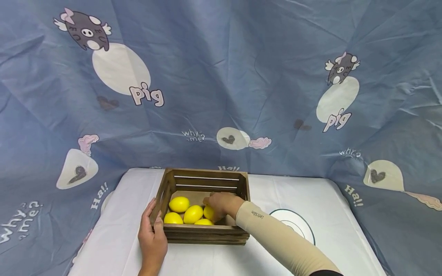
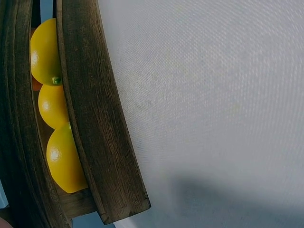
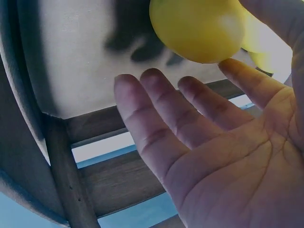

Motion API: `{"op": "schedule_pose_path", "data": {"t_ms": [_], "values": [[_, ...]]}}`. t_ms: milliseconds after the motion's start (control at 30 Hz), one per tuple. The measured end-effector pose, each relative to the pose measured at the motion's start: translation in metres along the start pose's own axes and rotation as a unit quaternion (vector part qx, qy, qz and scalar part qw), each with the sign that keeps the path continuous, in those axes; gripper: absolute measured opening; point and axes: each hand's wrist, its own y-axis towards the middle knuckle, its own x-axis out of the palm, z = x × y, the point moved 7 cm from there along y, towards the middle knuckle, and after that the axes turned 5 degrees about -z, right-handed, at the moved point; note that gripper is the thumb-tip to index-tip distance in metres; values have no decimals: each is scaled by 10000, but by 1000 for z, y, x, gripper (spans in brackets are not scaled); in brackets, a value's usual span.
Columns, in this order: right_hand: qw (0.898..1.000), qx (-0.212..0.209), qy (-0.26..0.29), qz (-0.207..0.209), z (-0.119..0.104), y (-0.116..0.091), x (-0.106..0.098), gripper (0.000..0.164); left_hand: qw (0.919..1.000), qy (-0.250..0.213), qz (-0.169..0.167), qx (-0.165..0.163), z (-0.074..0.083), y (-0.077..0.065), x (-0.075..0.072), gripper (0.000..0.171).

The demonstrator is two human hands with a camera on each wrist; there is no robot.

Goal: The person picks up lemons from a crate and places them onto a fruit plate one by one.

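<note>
A brown slatted wooden crate [image 1: 207, 234] stands on the white table, with several yellow lemons [image 1: 193, 214] inside it, mostly on its left. At the crate's near left corner, my left hand [image 1: 153, 241] holds the side wall, thumb near the top edge and fingers along the outside. My right hand [image 1: 222, 203] reaches down into the crate. In the right wrist view its fingers [image 3: 156, 128] are spread and nearly straight, the index fingertip touching the lower edge of a lemon [image 3: 199, 31]. The thumb is beside that lemon. Lemons [image 2: 66, 159] show through the slats in the left wrist view.
To the crate's right, a white round plate with dark rings [image 1: 309, 226] lies partly under my right forearm sleeve [image 1: 279, 237]. A blue cloth with pig prints [image 1: 221, 76] hangs behind and beside the white table [image 1: 197, 260].
</note>
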Motion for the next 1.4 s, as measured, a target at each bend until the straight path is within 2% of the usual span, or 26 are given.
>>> {"op": "schedule_pose_path", "data": {"t_ms": [300, 633, 833, 1100, 1400], "values": [[9999, -92, 37, -52, -5, 3, 1, 65, 10000, -16, 88, -18, 0, -2, -4, 50], [9999, 127, -56, -69, -5, 3, 1, 65, 9999, 13, 132, 63, 2, -1, -4, 44], [9998, 181, -105, -69, -2, 3, 2, 59, 10000, -29, 20, 45, 2, 0, 1, 41], [9996, 233, -125, -119, -3, 0, 2, 39, 9998, -157, -8, 96, 2, 1, 2, 37], [9994, 235, -13, -261, -4, -2, 5, 34, 9999, -121, -12, -29, 1, -1, 3, 37]]}}
